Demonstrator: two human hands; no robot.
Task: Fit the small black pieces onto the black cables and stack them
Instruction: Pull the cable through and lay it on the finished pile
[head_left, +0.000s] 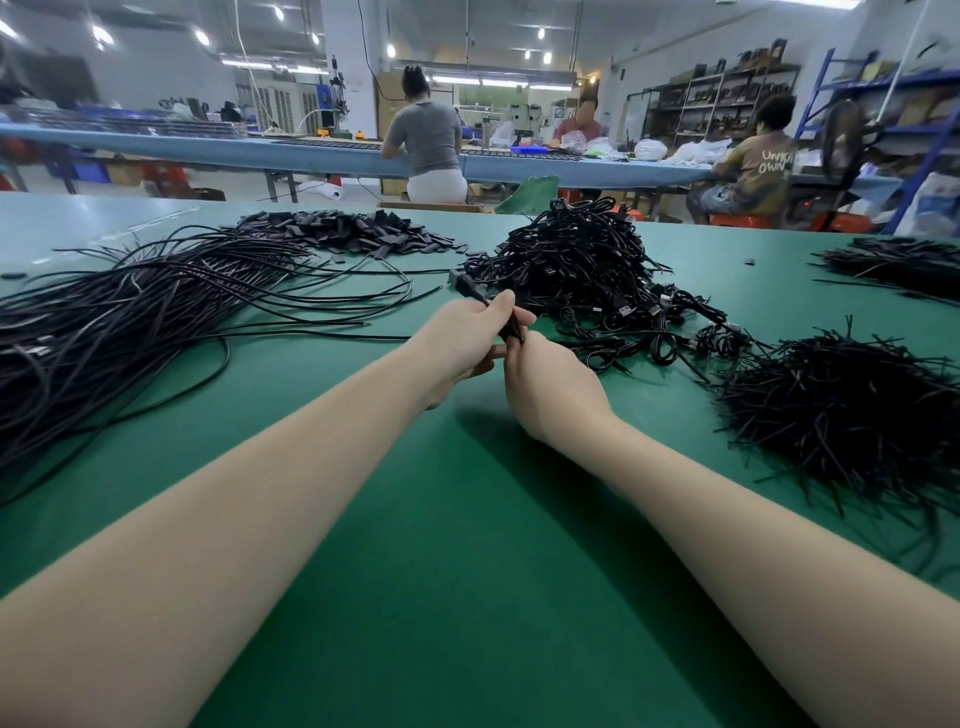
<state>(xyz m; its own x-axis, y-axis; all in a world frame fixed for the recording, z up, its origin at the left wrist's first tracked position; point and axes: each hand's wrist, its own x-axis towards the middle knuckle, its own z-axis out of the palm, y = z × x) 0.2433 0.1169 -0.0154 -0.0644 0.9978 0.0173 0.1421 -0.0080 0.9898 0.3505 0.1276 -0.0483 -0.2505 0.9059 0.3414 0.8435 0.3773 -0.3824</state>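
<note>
Green table (457, 597), viewed from the near edge; far edge runs across the upper third of the frame. Far left: a long sheaf of straight black cables (130, 322) fans from the left frame edge toward centre, loose ends reaching mid-table. Behind it, upper left-centre near the far edge: a flat heap of small black pieces (358, 231). Centre: both forearms enter from the bottom corners and meet mid-frame. Left hand (462, 338) has thumb and fingers curled around a thin black cable (511, 327), whose blocky end with a small black piece (464, 286) sticks out up-left past the thumb. Right hand (550, 384) sits just below and right of it, touching the left hand, fingers curled onto the lower stretch of the same cable; its fingertips are hidden behind the knuckles. Just beyond the hands, upper centre-right: a tangled mound of coiled cables (582, 260), strands spilling right along the table. Right: a bristly heap of short black strands (852, 410) reaching the right frame edge. Upper right: another dark bundle (898, 265) cut by the frame edge. Open green surface lies between the forearms and across the whole lower centre. Beyond the table, three seated people at a long blue bench (311, 150).
</note>
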